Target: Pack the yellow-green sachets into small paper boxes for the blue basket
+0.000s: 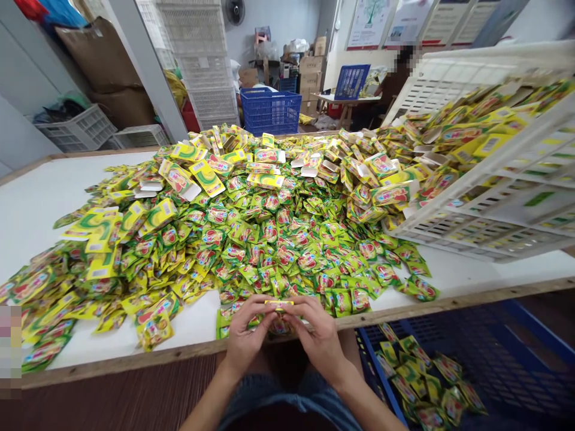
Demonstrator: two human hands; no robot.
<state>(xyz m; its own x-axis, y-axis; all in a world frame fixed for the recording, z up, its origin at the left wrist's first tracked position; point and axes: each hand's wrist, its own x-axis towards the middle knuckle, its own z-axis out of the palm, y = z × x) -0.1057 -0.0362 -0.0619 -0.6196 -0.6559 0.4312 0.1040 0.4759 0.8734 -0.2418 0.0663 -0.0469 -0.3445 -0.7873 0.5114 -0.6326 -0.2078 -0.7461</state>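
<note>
Both my hands meet at the table's front edge around a small yellow box [279, 305]. My left hand [249, 329] grips its left end, thumb in front and fingers behind. At the other end my right hand [317, 329] holds it the same way. Part of a green packet shows just below the box, between my thumbs; whether it is inside the box I cannot tell. Right beyond my fingers spreads a heap of small green packets [287, 254]. Flat and open yellow boxes [206, 176] lie on top of the heap towards the back.
A white crate [476, 230] lies tipped on the right, spilling yellow boxes. Below the table's right front stands a blue crate [498, 359] with several packets. More packets [153, 326] lie at the left. Behind are stacked white crates [211, 78], a blue basket [271, 111] and a seated person.
</note>
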